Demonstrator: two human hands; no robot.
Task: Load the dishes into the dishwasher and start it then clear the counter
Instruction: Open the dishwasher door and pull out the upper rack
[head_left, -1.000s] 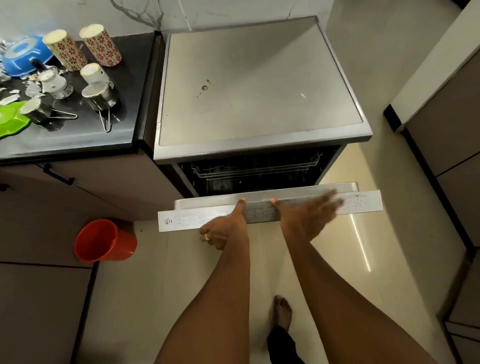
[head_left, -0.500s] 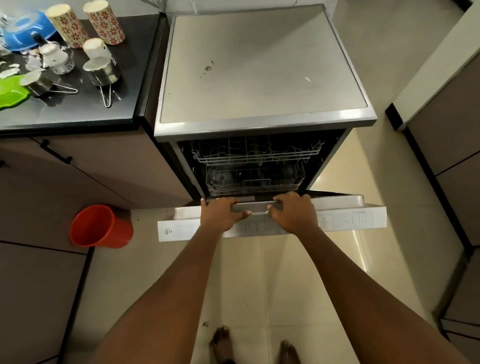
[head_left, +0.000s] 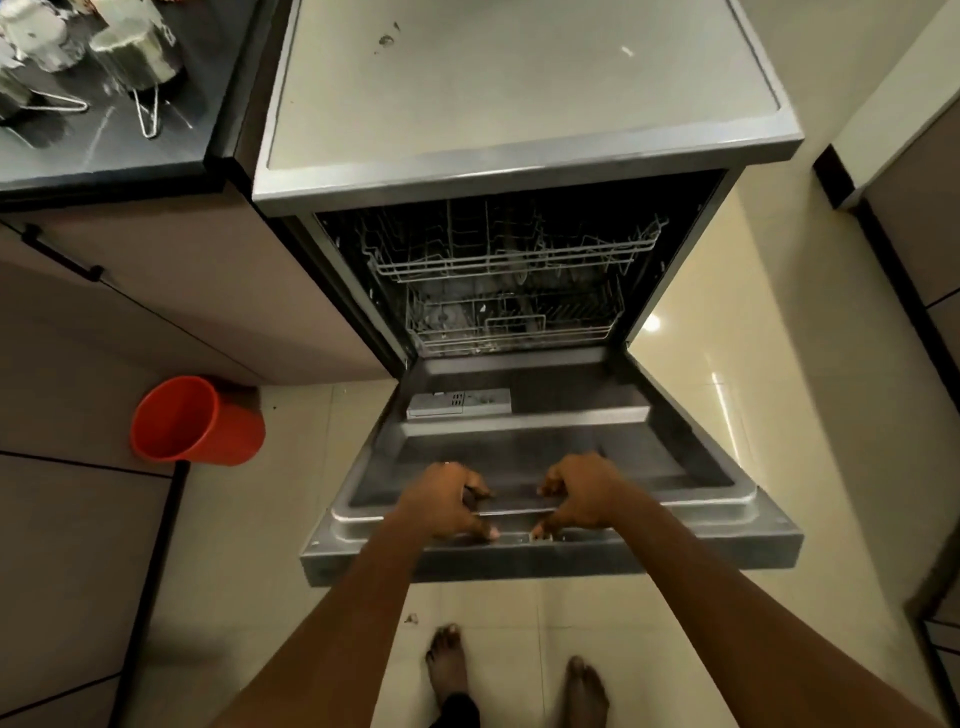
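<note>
1. The dishwasher door (head_left: 691, 467) is lowered almost flat.
2. Its front edge is gripped by the left hand (head_left: 448, 503) and right hand (head_left: 583, 496), fingers curled over it, close together.
3. The wire racks (head_left: 514, 262) are exposed.
4. Steel cups (head_left: 137, 54) are seen on the worktop (head_left: 104, 150), far left.
</note>
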